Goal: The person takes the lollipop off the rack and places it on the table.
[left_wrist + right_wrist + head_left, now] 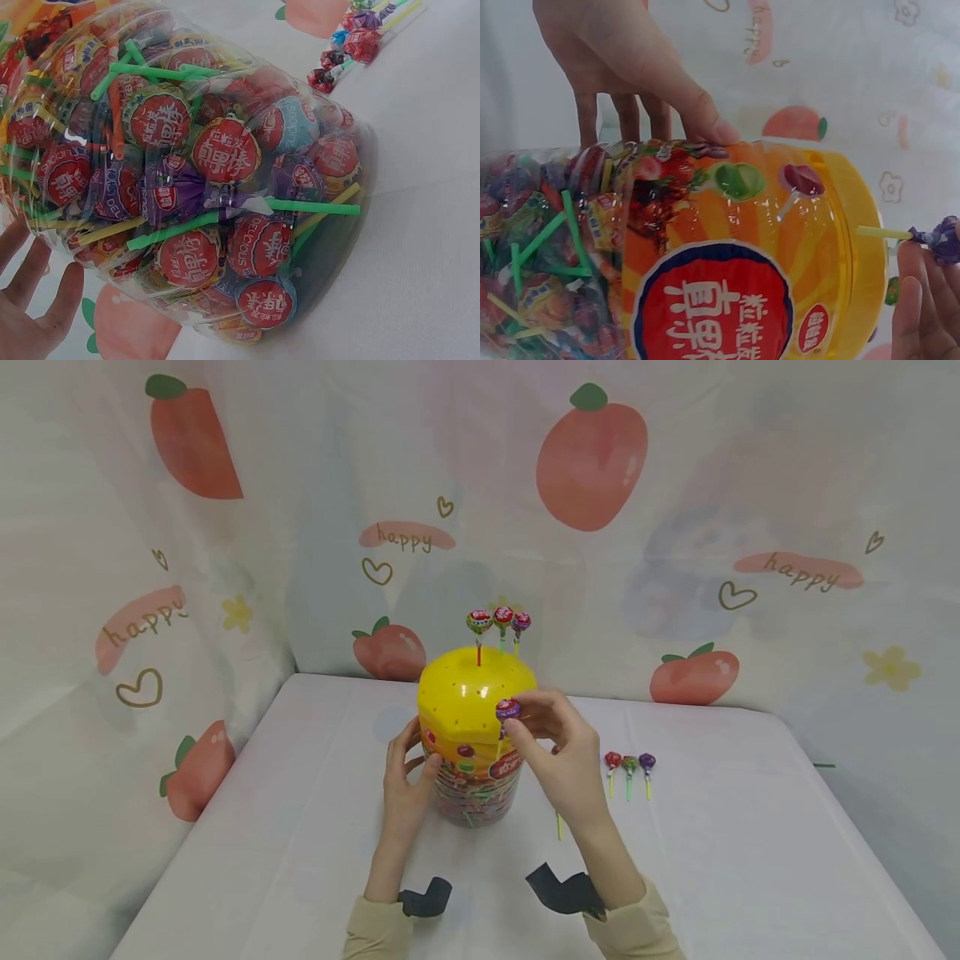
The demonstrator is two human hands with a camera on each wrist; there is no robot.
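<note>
A clear jar (330, 255) full of wrapped lollipops, with an orange label (817, 225) and a yellow lid (468, 685), stands upright in the head view. Small holes dot the lid, and three lollipops (479, 622) stand stick-down in its top. My left hand (405, 789) holds the jar's left side, thumb at the front and fingers round the side. My right hand (558, 752) pinches a purple-wrapped lollipop (507, 709) near its head, in front of the lid. Its yellow stick (883, 232) points at the lid in the right wrist view; whether it enters a hole I cannot tell.
Right of the jar, three lollipops (629, 765) lie side by side on the white tablecloth (720, 860). Another lollipop's yellow stick (558, 827) shows under my right hand, its head mostly hidden. A printed cloth (480, 468) hangs behind the table.
</note>
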